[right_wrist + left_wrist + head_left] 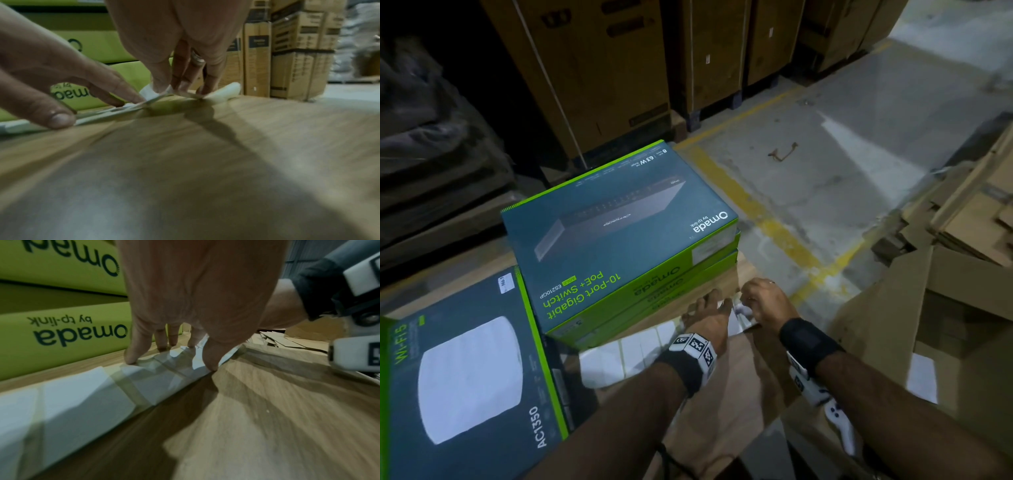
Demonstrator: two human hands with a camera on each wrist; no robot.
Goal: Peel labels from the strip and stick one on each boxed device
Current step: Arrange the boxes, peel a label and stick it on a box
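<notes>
A white label strip [633,346] lies across a brown cardboard top, in front of a stack of green-and-teal Omada switch boxes [619,219]. My left hand [709,308] presses the strip [144,379] flat with straight, spread fingers [131,358]. Just to its right, my right hand [760,301] pinches a white label [148,93] at the strip's end, lifting its corner off the backing; the right hand's fingertips [160,87] curl down onto it. A Wi-Fi AC1350 box [469,377] lies at the left with a small "No.1" label [505,282] on its far corner.
Tall brown cartons [592,68] stand behind the stack. Flattened cardboard [962,222] is piled at the right, with a white sheet [923,377] on it. A grey floor with a yellow line [756,212] runs past the table's far right edge.
</notes>
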